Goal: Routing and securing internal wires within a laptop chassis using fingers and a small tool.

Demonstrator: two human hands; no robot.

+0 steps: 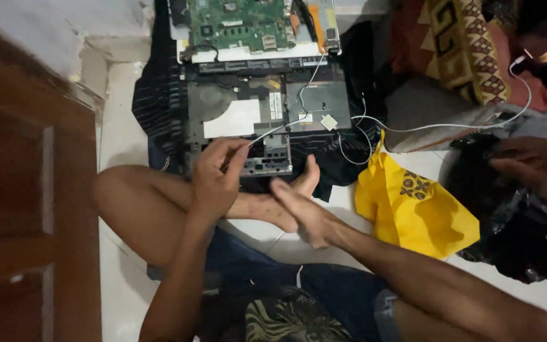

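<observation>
I sit cross-legged on the floor in front of an opened laptop base. My left hand pinches the lower end of a thin white cable, which runs up and right across the base. The hand hovers over the base's near edge by a small grey panel. My right hand lies lower, fingers stretched out and holding nothing, beside my bare foot.
A green circuit board lies beyond the base on dark cloth. A yellow bag and a black plastic bag sit to the right, with another person's hand on the black one. A wooden door stands left.
</observation>
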